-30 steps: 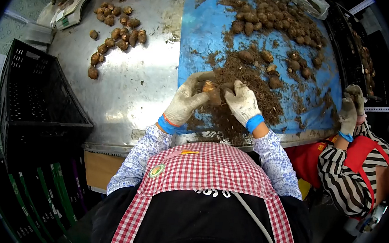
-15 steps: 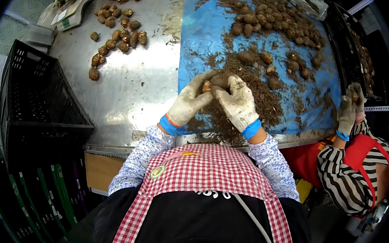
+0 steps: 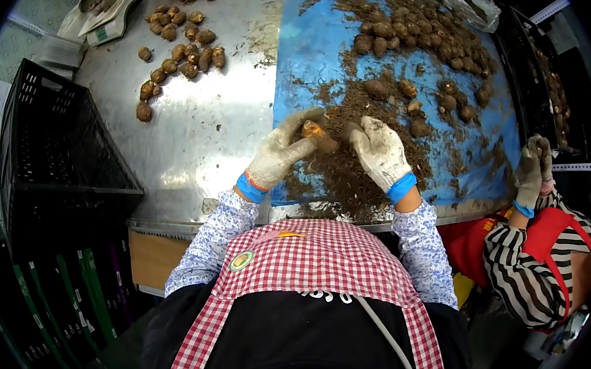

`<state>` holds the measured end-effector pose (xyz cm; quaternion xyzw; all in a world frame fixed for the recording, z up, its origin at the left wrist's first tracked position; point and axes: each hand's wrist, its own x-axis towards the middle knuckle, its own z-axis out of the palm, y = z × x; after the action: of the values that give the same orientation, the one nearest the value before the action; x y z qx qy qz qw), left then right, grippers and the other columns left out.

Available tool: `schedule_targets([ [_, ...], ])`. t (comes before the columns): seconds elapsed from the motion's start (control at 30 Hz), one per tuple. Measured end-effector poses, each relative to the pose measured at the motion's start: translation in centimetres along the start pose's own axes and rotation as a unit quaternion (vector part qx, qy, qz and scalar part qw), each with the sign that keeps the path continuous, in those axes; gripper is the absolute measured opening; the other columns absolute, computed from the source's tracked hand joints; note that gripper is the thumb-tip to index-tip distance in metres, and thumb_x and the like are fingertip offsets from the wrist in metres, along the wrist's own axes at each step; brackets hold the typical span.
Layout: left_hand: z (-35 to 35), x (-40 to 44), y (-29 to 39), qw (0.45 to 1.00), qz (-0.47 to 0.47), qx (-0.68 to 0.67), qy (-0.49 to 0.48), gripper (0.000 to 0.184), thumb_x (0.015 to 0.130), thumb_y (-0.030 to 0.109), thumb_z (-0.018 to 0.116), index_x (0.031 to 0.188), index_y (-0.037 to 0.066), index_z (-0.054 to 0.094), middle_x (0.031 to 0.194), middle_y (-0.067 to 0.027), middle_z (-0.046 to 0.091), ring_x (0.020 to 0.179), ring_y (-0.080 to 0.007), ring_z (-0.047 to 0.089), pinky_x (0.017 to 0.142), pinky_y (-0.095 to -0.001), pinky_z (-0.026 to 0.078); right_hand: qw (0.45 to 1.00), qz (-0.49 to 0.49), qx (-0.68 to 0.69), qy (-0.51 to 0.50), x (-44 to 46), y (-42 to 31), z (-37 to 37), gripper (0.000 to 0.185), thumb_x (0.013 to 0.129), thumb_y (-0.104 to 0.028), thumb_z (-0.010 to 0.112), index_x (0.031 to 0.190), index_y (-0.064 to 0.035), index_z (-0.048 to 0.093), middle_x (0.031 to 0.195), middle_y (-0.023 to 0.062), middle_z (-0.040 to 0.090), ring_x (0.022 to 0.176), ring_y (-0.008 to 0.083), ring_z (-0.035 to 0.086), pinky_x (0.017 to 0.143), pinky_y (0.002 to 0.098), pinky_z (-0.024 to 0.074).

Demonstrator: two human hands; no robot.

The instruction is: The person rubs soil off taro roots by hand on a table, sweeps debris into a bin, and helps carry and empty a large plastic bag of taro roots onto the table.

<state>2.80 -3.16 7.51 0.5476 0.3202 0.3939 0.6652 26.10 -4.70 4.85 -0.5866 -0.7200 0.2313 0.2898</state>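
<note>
My left hand [image 3: 283, 150], in a soiled pale work glove, holds a taro corm [image 3: 321, 137] with a bare orange-brown end and a dark lower side. To its right, my right hand [image 3: 380, 155] is apart from the corm, its fingers loosely bent and their tips dark with dirt. Nothing shows plainly in it. Below both hands, a heap of brown root fibres and soil [image 3: 352, 182] covers part of the blue sheet [image 3: 306, 59]. A few loose corms [image 3: 376, 89] lie just beyond the heap.
A large pile of hairy corms [image 3: 421, 37] lies at the back of the sheet. Cleaner corms [image 3: 191, 56] are spread on the metal table [image 3: 232, 109]. A black crate [image 3: 71, 179] stands at left. Co-workers' gloved hands [image 3: 534, 170] show at right and back left, near a scale [image 3: 113, 24].
My hands have moved apart: the right one has drawn away to the right, and the corm stays in my left hand with more of it showing. The co-workers' hands have shifted slightly.
</note>
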Motion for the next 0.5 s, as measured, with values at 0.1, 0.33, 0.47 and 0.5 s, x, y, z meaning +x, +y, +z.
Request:
schedule_targets([
  [0.1, 0.4, 0.2, -0.1, 0.997, 0.02, 0.074, -0.008, 0.056, 0.086, 0.011, 0.059, 0.138, -0.002, 0.041, 0.131, -0.0173, 0.05, 0.125, -0.0253, 0.047, 0.107, -0.037, 0.037, 0.998, -0.04, -0.025, -0.053, 1.0, -5.1, -2.5, 0.027, 0.088, -0.023, 0.059, 0.097, 0.0019, 0.058, 0.093, 0.0183, 0.063, 0.09, 0.0348, 0.062, 0.08, 0.0396, 0.0511],
  [0.33, -0.2, -0.4, -0.3, 0.984, -0.026, -0.173, 0.025, 0.043, 0.092, 0.011, 0.055, 0.132, 0.0, 0.044, 0.126, -0.018, 0.054, 0.115, -0.0237, 0.054, 0.098, -0.035, 0.044, 0.971, 0.003, -0.186, -0.148, 1.3, -4.6, -2.6, 0.021, 0.089, -0.023, 0.057, 0.089, -0.0013, 0.057, 0.087, 0.0187, 0.063, 0.084, 0.0353, 0.062, 0.075, 0.0418, 0.0504],
  [0.47, -1.2, 0.2, -1.8, 0.96, -0.039, -0.269, 0.061, 0.039, 0.096, 0.014, 0.051, 0.131, -0.001, 0.041, 0.116, -0.0174, 0.06, 0.105, -0.024, 0.06, 0.088, -0.033, 0.047, 0.982, -0.02, -0.143, -0.124, 0.2, -4.0, -2.2, 0.02, 0.089, -0.022, 0.056, 0.092, -0.0017, 0.059, 0.086, 0.0195, 0.064, 0.085, 0.036, 0.063, 0.072, 0.0434, 0.0512],
  [0.5, -1.2, 0.3, -2.0, 0.956, -0.055, -0.281, 0.065, 0.038, 0.097, 0.015, 0.051, 0.13, -0.001, 0.041, 0.115, -0.0176, 0.061, 0.105, -0.024, 0.06, 0.087, -0.0325, 0.047, 0.985, -0.045, -0.132, -0.104, 0.0, -3.8, -1.8, 0.021, 0.089, -0.022, 0.056, 0.093, -0.0018, 0.059, 0.086, 0.0196, 0.064, 0.084, 0.036, 0.063, 0.072, 0.0435, 0.0512],
])
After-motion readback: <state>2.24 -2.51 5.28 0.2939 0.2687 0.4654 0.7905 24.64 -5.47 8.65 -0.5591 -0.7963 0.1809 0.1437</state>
